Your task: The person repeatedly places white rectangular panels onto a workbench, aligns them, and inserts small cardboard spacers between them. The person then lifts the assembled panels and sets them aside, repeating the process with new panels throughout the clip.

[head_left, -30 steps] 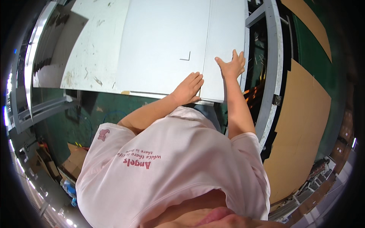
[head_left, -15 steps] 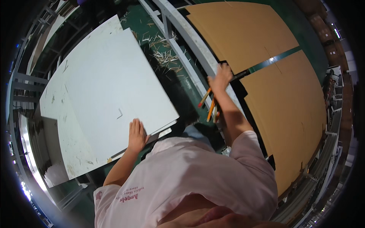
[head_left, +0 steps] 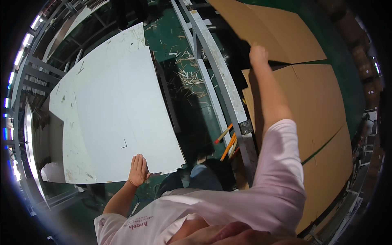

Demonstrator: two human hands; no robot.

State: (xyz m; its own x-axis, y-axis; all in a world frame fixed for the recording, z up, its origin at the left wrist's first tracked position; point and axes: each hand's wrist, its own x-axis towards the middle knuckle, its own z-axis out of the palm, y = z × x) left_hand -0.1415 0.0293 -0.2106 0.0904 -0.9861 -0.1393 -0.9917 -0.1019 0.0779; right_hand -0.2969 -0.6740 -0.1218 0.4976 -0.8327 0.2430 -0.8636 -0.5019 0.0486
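Note:
My left hand [head_left: 138, 170] lies flat, fingers together, on the near edge of a large white sheet [head_left: 118, 106] on the left. My right hand [head_left: 258, 54] is stretched out far to the right, fingers closed on the edge of a big brown cardboard sheet [head_left: 310, 102] where it meets another brown sheet [head_left: 265, 28]. A grey metal rail [head_left: 216, 73] runs between the white sheet and the cardboard.
Wood splinters [head_left: 185, 69] litter the green floor between the white sheet and the rail. Orange-handled tools [head_left: 228, 143] lie by the rail's near end. A metal frame [head_left: 32, 134] borders the white sheet on the left. More cardboard stacks stand at the right rim.
My view has swung to the right. My right hand left the white sheet, reached over the rail and took the cardboard edge. My left hand stayed on the white sheet.

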